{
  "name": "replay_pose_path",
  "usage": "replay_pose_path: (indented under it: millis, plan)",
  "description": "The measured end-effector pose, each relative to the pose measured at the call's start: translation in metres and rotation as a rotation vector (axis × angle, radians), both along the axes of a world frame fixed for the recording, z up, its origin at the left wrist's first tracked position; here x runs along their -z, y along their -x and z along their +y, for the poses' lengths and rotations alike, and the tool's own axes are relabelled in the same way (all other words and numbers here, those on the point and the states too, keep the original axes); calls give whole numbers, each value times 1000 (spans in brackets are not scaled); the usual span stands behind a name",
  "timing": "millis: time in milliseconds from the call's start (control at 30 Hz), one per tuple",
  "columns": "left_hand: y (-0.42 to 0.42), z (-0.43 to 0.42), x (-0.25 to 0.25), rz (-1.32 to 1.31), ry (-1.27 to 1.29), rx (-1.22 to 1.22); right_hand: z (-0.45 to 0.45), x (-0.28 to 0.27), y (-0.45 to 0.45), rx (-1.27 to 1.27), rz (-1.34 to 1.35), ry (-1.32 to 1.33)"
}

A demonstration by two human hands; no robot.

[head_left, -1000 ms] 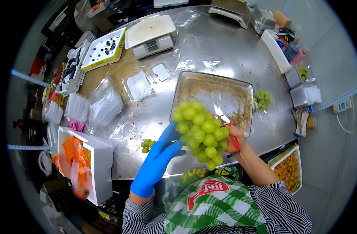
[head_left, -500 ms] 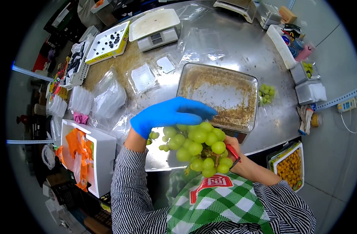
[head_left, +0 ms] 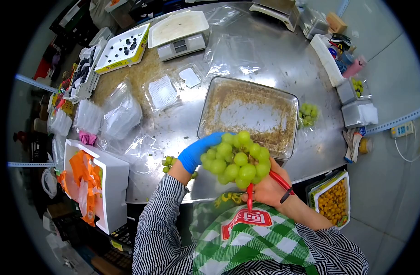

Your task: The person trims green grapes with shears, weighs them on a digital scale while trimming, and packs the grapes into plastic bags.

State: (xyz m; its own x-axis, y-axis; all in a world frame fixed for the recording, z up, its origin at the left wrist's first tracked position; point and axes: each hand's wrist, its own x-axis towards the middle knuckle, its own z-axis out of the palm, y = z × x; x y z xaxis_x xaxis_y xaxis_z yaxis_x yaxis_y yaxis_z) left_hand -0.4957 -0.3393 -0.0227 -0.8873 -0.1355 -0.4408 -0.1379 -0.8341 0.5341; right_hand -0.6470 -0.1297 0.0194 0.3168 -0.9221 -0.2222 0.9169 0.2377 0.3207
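My left hand point(head_left: 198, 152), in a blue glove, reaches behind a large bunch of green grapes point(head_left: 240, 160) and holds it up. The grapes cover most of its fingers. My bare right hand point(head_left: 267, 189) is just below and right of the bunch, around red-handled scissors point(head_left: 280, 180). The two red handles stand apart, and the blades are hidden by the grapes and hand. Beyond the bunch lies a stained metal scale pan point(head_left: 246, 85). A few loose green grapes point(head_left: 168, 161) rest on the table near my left wrist.
The metal table point(head_left: 283, 55) bears a second scale point(head_left: 180, 30), clear bags point(head_left: 120, 110) and bagged grapes point(head_left: 307, 114). A white foam box point(head_left: 113, 192) stands at left. Low on the right is a crate of small orange-yellow fruit point(head_left: 333, 201).
My left hand has gone from above the bunch to behind it and now supports it. My right hand has come down and toward me, and the scissor handles show more.
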Motion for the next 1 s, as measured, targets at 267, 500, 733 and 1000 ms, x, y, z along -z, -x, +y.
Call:
replay_pose_path:
  millis: [267,500,733,1000]
  plan:
    - [15,25,24,289,-458,-287,11,-6,29,57,387,-77]
    - [41,38,-18,76,-125,-510,-31,-21,47,399,1267,-71]
    - [65,50,-37,-41,-19,-740,-71,-23,48,520,1302,-25]
    - [70,45,-43,71,146,-641,-78,-5,75,318,1158,-76]
